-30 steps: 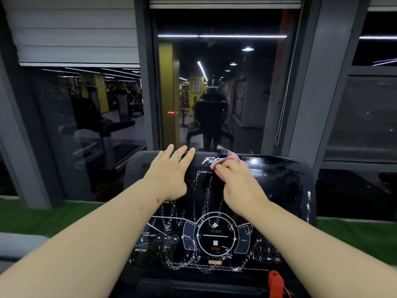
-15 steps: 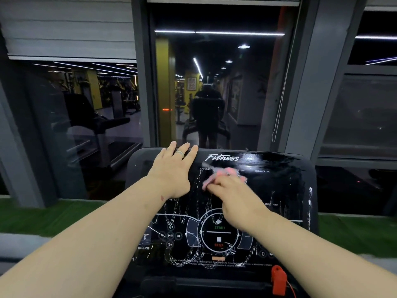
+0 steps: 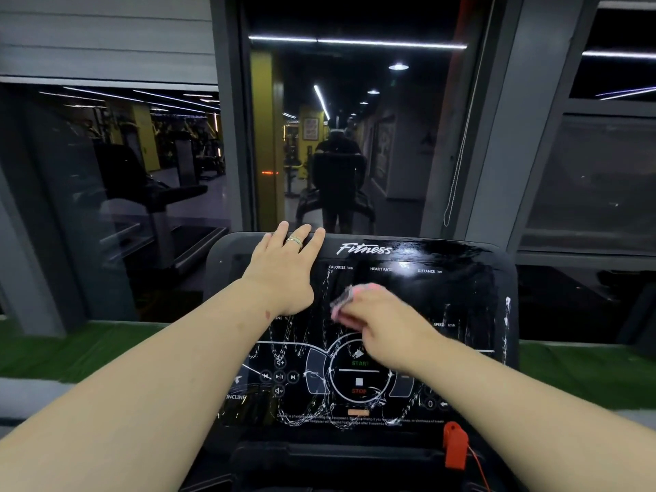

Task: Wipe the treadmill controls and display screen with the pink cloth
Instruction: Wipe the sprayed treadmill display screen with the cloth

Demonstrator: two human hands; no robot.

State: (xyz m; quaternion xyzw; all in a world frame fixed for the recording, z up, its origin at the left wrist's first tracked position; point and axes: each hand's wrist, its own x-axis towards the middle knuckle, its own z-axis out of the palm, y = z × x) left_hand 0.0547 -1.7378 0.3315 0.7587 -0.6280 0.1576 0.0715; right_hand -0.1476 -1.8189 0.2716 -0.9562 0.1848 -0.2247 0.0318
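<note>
A person's two bare hands work at a black treadmill console [image 3: 461,278] in a dimly lit gym. The left hand [image 3: 282,275] lies flat with straight fingers on the console's upper left, at about ten o'clock from the round START/STOP dial [image 3: 358,376], a ring [image 3: 294,241] on one finger and the fingertips reaching the top edge. The right hand [image 3: 380,323] presses a bunched pink cloth [image 3: 349,296] against the display screen [image 3: 408,289], its fingers curled over the cloth, which shows blurred at the fingertips, just above the dial at twelve o'clock and below the CALORIES and HEART RATE labels. White looping streaks cover the lower controls and the left of the panel; smears run down the console's right edge at three o'clock. The Fitness logo [image 3: 364,249] sits along the top rim. A red safety key [image 3: 455,445] with its cord hangs at the console's lower right, at five o'clock. Beyond, a dark window [image 3: 355,136] reflects ceiling lights and gym machines, with green turf [image 3: 71,349] along its base.
</note>
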